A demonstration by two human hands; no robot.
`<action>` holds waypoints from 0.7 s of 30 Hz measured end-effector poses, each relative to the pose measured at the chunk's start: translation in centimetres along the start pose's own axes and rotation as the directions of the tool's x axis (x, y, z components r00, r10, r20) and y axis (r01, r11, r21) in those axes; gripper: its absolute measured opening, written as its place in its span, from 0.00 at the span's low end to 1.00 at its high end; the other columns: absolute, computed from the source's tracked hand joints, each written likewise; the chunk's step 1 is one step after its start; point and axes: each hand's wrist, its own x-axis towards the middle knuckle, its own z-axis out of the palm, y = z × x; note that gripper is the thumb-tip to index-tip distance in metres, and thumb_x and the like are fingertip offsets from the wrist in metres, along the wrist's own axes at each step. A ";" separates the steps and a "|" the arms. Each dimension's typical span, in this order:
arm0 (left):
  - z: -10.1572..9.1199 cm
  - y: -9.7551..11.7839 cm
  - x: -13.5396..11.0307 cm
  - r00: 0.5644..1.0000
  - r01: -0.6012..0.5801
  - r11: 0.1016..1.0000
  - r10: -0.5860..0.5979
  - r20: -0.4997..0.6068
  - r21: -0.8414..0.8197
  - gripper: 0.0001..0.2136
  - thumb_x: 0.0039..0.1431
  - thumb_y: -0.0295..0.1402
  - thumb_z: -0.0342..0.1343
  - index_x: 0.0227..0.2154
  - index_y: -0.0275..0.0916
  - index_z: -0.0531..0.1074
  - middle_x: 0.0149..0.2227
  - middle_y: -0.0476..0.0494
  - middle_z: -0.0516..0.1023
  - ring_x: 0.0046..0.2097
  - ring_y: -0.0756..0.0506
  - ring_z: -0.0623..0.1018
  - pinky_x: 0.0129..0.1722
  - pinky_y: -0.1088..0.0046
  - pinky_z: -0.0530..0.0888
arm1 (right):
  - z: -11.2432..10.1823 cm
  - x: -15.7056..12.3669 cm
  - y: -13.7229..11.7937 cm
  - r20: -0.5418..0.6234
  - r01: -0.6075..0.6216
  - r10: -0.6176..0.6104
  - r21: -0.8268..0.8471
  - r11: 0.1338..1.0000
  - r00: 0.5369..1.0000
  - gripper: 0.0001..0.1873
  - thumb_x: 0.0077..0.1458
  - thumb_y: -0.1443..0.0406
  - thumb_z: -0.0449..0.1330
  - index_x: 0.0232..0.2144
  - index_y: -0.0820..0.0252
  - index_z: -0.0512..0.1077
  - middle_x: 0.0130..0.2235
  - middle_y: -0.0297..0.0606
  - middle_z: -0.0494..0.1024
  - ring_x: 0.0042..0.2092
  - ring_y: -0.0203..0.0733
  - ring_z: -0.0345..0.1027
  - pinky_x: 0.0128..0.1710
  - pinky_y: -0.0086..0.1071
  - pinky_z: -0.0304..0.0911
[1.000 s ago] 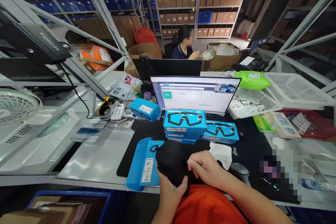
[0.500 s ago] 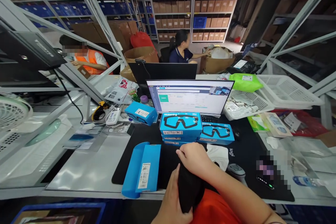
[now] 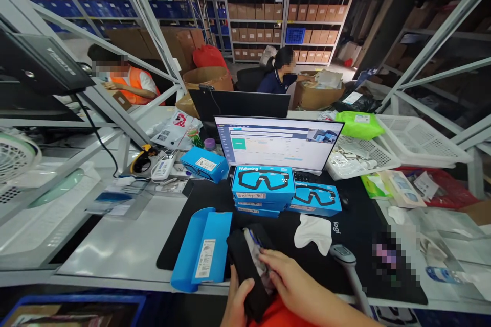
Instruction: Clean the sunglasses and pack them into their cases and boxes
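My left hand (image 3: 238, 294) is wrapped round the near left side of a black case (image 3: 245, 265), its thumb on top. The case gapes along its length, and something grey and shiny (image 3: 256, 251) shows inside, too covered to make out. My right hand (image 3: 282, 276) is closed at the right edge of that opening, fingertips at the grey stuff. Left of the case lies a blue box (image 3: 217, 245) with its flap folded out and a white label facing up. A white cloth (image 3: 313, 232) is spread on the black desk mat (image 3: 284, 235) to the right.
Blue eyewear boxes (image 3: 263, 181) are stacked before the monitor (image 3: 280, 140); another blue box (image 3: 205, 163) sits further left. A barcode scanner (image 3: 343, 254) lies at the right. White baskets (image 3: 420, 138) stand at the back right. Two people work beyond the desk.
The black case has turned, shifted left and now shows its opening. My right hand has moved from its far end to the opening. The white cloth is fully uncovered.
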 end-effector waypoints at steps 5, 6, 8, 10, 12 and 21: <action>0.3 -0.4 -0.5 1.000 0.008 0.998 -0.007 0.019 -0.068 0.40 0.43 0.32 0.65 0.63 0.48 0.61 0.56 0.42 0.77 0.60 0.33 0.73 0.58 0.57 0.72 | 0.6 1.4 1.3 -0.139 0.004 -0.013 -0.066 0.998 0.990 0.28 0.61 0.71 0.52 0.63 0.57 0.62 0.64 0.47 0.65 0.64 0.46 0.59 0.66 0.41 0.55; 0.2 -0.4 -0.5 0.999 0.028 0.997 -0.026 0.037 -0.076 0.40 0.43 0.32 0.66 0.62 0.48 0.62 0.54 0.42 0.79 0.60 0.33 0.73 0.58 0.56 0.71 | 0.6 1.6 1.4 -0.140 0.013 -0.020 -0.051 0.999 0.990 0.27 0.61 0.71 0.53 0.62 0.57 0.63 0.63 0.47 0.66 0.64 0.46 0.60 0.66 0.41 0.56; 0.0 -0.4 -0.4 0.996 0.072 0.995 -0.067 0.065 -0.068 0.38 0.42 0.32 0.67 0.60 0.48 0.66 0.51 0.43 0.80 0.59 0.33 0.74 0.59 0.56 0.71 | 0.4 2.0 1.5 -0.110 0.013 -0.014 -0.014 1.000 0.994 0.24 0.60 0.68 0.57 0.59 0.57 0.66 0.60 0.46 0.67 0.62 0.47 0.63 0.64 0.40 0.58; -0.1 -0.4 -0.3 0.993 0.100 0.994 -0.096 0.074 -0.052 0.38 0.40 0.32 0.68 0.59 0.48 0.68 0.49 0.43 0.81 0.59 0.32 0.74 0.59 0.55 0.71 | 0.6 2.4 1.9 -0.086 -0.009 0.006 -0.027 1.000 0.996 0.26 0.55 0.66 0.64 0.56 0.57 0.69 0.60 0.46 0.67 0.61 0.50 0.63 0.62 0.41 0.59; -0.1 -0.3 -0.2 0.993 0.097 0.994 -0.093 0.079 -0.058 0.38 0.38 0.30 0.68 0.58 0.47 0.69 0.49 0.43 0.82 0.58 0.32 0.74 0.59 0.56 0.71 | 0.8 2.8 2.4 -0.107 -0.022 0.011 -0.101 0.995 0.994 0.28 0.49 0.69 0.67 0.54 0.58 0.71 0.61 0.47 0.66 0.62 0.52 0.61 0.63 0.43 0.57; -0.2 -0.6 0.8 0.994 0.093 0.994 -0.089 0.061 -0.057 0.34 0.34 0.30 0.68 0.52 0.40 0.73 0.41 0.41 0.83 0.50 0.31 0.80 0.51 0.55 0.76 | -0.9 3.9 5.2 -0.114 -0.150 0.203 0.358 0.922 0.973 0.14 0.50 0.56 0.65 0.25 0.60 0.71 0.30 0.36 0.76 0.34 0.42 0.69 0.35 0.33 0.64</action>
